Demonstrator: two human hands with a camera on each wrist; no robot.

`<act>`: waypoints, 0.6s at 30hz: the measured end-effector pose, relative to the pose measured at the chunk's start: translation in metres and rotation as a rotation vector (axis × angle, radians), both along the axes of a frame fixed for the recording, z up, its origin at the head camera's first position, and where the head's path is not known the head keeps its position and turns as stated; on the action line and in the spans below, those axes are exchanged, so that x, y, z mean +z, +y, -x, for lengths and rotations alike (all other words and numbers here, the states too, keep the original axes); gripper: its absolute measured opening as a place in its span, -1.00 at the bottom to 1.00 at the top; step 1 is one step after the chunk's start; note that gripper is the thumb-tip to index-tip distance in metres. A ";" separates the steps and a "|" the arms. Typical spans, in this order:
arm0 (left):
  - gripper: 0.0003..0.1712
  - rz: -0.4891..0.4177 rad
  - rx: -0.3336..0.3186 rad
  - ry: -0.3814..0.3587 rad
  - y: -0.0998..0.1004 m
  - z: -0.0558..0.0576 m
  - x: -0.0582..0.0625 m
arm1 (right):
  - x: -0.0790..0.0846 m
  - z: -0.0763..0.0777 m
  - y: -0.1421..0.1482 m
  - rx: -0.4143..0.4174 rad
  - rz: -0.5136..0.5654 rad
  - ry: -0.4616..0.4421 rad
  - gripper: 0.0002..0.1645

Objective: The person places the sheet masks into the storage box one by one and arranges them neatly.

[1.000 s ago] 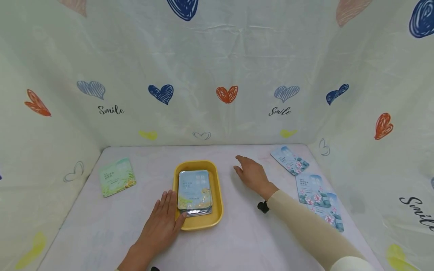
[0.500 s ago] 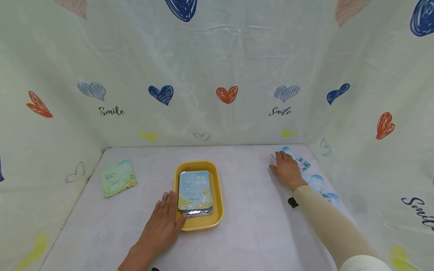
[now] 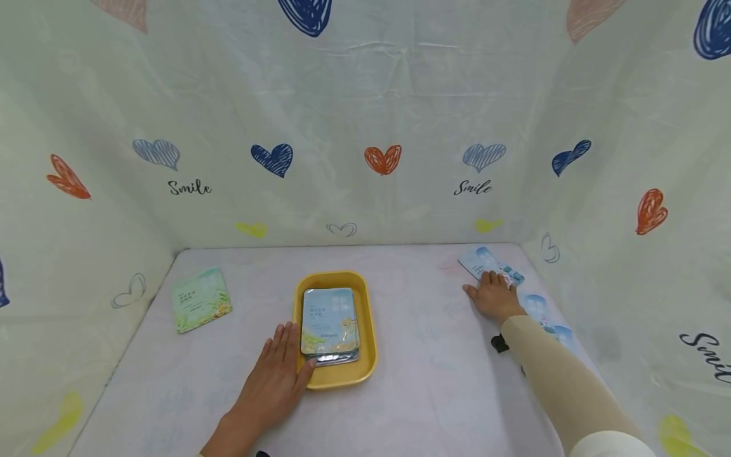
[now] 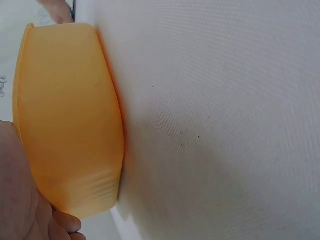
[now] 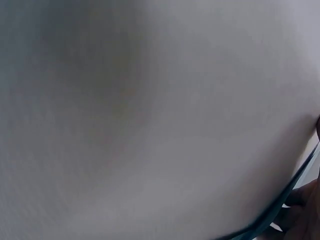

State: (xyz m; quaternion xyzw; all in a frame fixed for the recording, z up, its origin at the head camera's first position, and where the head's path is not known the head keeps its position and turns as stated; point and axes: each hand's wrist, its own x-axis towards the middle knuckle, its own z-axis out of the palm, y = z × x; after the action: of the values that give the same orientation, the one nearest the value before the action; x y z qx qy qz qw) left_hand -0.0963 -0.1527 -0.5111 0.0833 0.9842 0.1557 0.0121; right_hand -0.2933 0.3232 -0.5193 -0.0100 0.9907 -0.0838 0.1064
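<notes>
My left hand (image 3: pixel 271 374) lies along the left side of a yellow plastic tray (image 3: pixel 370 330), fingers extended at its rim. In the left wrist view that hand is against the outer wall of the tray (image 4: pixel 70 115). Inside the tray lies a light blue packet (image 3: pixel 329 320) with yellow flowers, a silvery packet edge (image 3: pixel 337 359) showing beneath. At the right, my right hand (image 3: pixel 495 301) rests its fingers on the near part of a flat blue flowered packet (image 3: pixel 478 259), thumb spread to the left. The right wrist view shows its fingers (image 5: pixel 302 197) at the packet's dark edge (image 5: pixel 270 215).
On the table's left lies a green packet (image 3: pixel 202 301). Another blue packet (image 3: pixel 535 306) and a further one (image 3: pixel 563 336) lie partly under the right forearm. A heart-printed curtain (image 3: pixel 377 95) encloses the white table (image 3: pixel 411 406) at the back and sides.
My right hand moved right from beside the tray to the far-right blue packet, then slid slightly nearer along it. The left hand and tray stayed in place.
</notes>
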 end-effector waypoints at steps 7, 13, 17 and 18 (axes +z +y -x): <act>-0.03 -0.001 0.004 -0.005 0.000 -0.001 0.001 | -0.005 -0.011 -0.034 0.101 -0.027 0.045 0.00; -0.04 -0.011 -0.003 0.012 0.000 -0.001 0.000 | -0.012 -0.032 -0.076 0.292 -0.056 0.209 -0.22; -0.04 -0.009 -0.003 0.008 0.000 -0.001 0.000 | -0.011 -0.048 -0.099 0.378 -0.060 0.233 -0.29; -0.04 -0.009 -0.003 0.007 0.000 -0.001 0.000 | -0.010 -0.053 -0.104 0.391 -0.054 0.216 -0.27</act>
State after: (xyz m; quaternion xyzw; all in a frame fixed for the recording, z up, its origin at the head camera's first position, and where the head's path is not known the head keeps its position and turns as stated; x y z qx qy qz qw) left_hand -0.0948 -0.1526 -0.5116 0.0854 0.9834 0.1601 0.0087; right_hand -0.2406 0.2189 -0.5294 -0.2078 0.9775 -0.0337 0.0140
